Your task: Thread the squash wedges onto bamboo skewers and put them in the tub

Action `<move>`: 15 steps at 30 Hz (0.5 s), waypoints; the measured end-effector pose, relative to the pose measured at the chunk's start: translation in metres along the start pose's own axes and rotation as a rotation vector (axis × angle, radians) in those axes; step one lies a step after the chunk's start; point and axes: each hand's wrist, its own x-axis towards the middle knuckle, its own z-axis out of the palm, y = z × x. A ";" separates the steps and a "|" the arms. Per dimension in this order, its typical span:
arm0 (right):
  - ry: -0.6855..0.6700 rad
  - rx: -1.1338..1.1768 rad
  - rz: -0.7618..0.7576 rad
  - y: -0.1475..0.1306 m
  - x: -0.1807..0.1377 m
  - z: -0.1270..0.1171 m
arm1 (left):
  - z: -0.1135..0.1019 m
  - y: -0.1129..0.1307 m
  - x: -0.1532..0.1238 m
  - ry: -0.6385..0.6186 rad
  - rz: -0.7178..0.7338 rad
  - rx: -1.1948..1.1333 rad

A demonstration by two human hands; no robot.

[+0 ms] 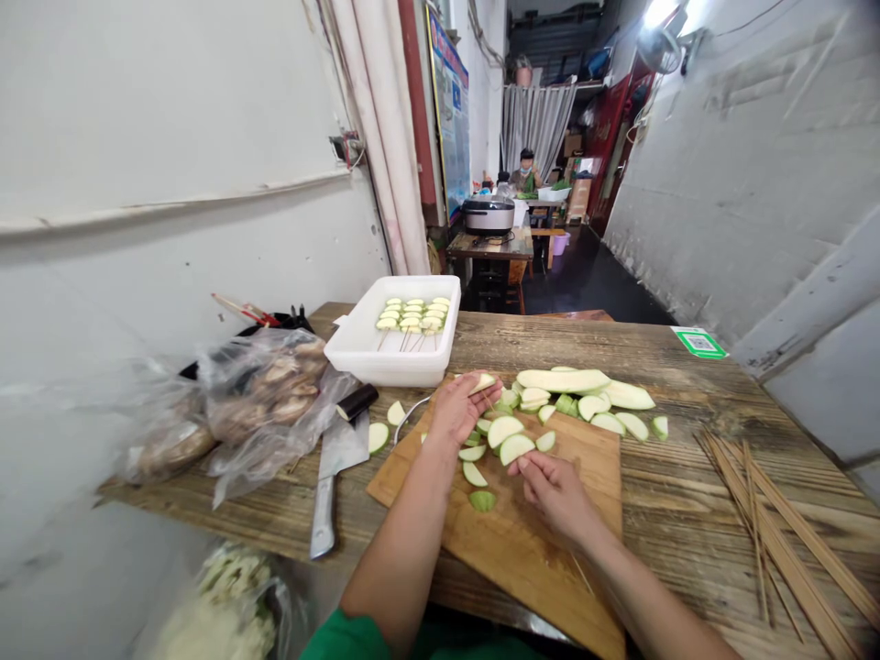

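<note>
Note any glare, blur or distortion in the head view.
Head view: lamp blown out white at top right; lower-left plastic bag hazy; wide-angle stretch toward the edges; left hand and right hand fairly sharp.

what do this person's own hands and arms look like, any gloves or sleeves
The left hand and right hand wear no gloves, and no ring or watch shows. The left forearm and right forearm are uncovered, with no markings or cables visible. A plain green sleeve shows at the left elbow; the right one is out of the picture.
</note>
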 end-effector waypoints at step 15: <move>0.011 -0.004 0.002 0.002 0.000 0.001 | 0.001 -0.001 0.000 -0.003 0.009 0.037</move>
